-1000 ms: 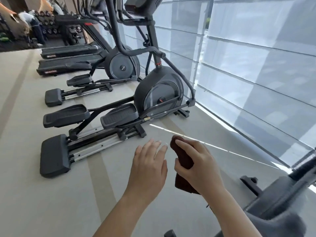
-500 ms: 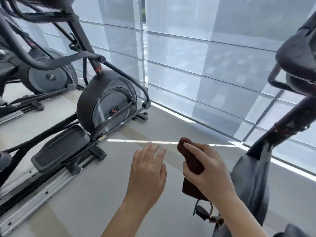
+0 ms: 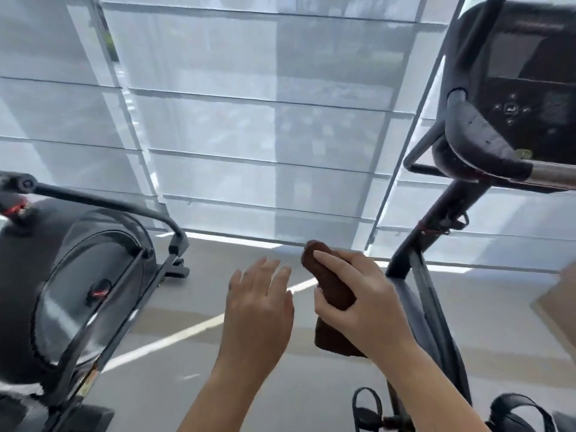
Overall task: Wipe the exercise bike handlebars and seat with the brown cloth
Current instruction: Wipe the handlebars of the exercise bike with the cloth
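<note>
Surroundings: pale pleated blinds [image 3: 249, 120] cover the window wall ahead, translucent, with horizontal seams. Grey floor [image 3: 187, 385], smooth, crossed by a thin bright strip of sunlight [image 3: 174, 336]. At left stands an elliptical trainer [image 3: 62, 291], with a rounded glossy black housing and a curved black tube over it. At right stands the exercise bike: a black console [image 3: 530, 73] with small buttons, a padded dark handlebar [image 3: 477, 141] below it running into a chrome bar [image 3: 551, 174], a slanted black post [image 3: 436, 219], and looped pedal straps [image 3: 367, 406] at the bottom edge. The post rises just behind and to the right of the right hand, which partly hides its lower frame.

Task item: the brown cloth [image 3: 330, 285] is held in the air at centre frame, above the floor, in front of the bike's lower frame, well below and left of the handlebar and apart from it. It is rolled or folded into a thick, sausage-like shape. Its long axis runs on a steep diagonal, with the rounded end up and to the left toward the blinds and the flatter end down and to the right, under the palm.

Hands: the right hand [image 3: 364, 304] grasps the cloth, forefinger laid along its upper side, thumb curled across the middle. The left hand [image 3: 258, 310] is released, fingers straight and slightly spread, back to the camera, just beside the cloth with a gap between.

Materials: the cloth is matte, soft and dark brown; the handlebar grip is dull and foam-like; the bar is polished metal
</note>
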The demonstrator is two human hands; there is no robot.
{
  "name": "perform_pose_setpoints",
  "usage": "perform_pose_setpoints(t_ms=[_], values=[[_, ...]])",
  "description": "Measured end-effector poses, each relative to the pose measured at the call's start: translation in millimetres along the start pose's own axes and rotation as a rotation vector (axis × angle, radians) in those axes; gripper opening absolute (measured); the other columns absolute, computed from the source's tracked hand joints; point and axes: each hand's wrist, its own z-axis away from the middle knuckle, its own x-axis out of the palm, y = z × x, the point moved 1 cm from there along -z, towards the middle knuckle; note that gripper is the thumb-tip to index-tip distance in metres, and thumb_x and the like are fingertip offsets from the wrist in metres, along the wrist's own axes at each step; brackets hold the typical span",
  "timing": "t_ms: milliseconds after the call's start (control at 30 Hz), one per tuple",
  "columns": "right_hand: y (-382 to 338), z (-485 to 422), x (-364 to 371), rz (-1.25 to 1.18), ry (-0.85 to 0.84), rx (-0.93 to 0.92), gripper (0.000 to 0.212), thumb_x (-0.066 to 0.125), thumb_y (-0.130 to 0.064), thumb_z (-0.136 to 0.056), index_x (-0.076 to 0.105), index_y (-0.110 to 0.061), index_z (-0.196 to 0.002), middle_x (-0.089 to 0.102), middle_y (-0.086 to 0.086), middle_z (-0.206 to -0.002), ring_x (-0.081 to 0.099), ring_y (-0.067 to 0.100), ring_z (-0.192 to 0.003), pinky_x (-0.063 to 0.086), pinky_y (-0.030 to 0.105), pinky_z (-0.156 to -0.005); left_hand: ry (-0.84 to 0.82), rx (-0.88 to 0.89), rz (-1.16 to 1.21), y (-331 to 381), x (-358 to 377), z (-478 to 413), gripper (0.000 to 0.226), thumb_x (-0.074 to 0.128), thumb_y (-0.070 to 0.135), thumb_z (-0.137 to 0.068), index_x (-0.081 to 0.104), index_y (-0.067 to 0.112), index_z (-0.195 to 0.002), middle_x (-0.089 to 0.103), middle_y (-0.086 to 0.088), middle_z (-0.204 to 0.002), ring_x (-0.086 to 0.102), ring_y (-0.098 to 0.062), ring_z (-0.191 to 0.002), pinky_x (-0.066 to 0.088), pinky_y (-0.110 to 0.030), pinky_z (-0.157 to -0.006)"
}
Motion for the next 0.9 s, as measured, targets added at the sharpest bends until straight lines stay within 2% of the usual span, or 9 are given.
perform_pose_setpoints(t_ms=[233,533,733,900], values=[[27.0,-35.4,-6.8,0.14,0.124,0.144,0.045,0.066,-0.026,-0.07,0.062,-0.022,-0.115,0.062,-0.003,-0.109,0.057,0.013,-0.097,0.05,0.026,-0.084,-0.036,0.173,0.149,-7.0,30.8,-62.3,0.035,0.074,0.0,-0.068,0.066,0.001,-0.102,0.066,-0.016,-0.106,0.061,-0.034,-0.104,0.046,-0.057,-0.086],[96.5,-108.8,-18.2,0.254,0.265,0.188,0.047,0.07,-0.021,-0.074,0.06,-0.018,-0.119,0.061,0.001,-0.114,0.058,0.017,-0.101,0.053,0.037,-0.087,-0.043,0.387,0.266,4.7,101.5,-175.6,0.037,0.074,0.002,-0.069,0.064,0.003,-0.105,0.066,-0.015,-0.108,0.06,-0.032,-0.105,0.045,-0.057,-0.089],[143.5,-159.1,-67.9,0.412,0.435,0.181,0.047,0.056,-0.038,-0.079,0.061,-0.012,-0.118,0.063,0.007,-0.115,0.061,0.022,-0.099,0.054,0.038,-0.086,-0.055,0.565,0.337,48.8,151.7,-265.0,0.035,0.07,0.008,-0.075,0.063,0.005,-0.109,0.064,-0.013,-0.113,0.057,-0.031,-0.109,0.04,-0.054,-0.093],[171.6,-191.0,-120.6,0.588,0.545,0.141,0.042,0.058,-0.031,-0.079,0.062,-0.012,-0.116,0.063,0.008,-0.113,0.061,0.024,-0.099,0.047,0.031,-0.09,-0.043,0.681,0.42,86.4,182.5,-322.5,0.035,0.067,0.014,-0.08,0.061,0.006,-0.113,0.062,-0.013,-0.118,0.055,-0.031,-0.113,0.04,-0.052,-0.096]])
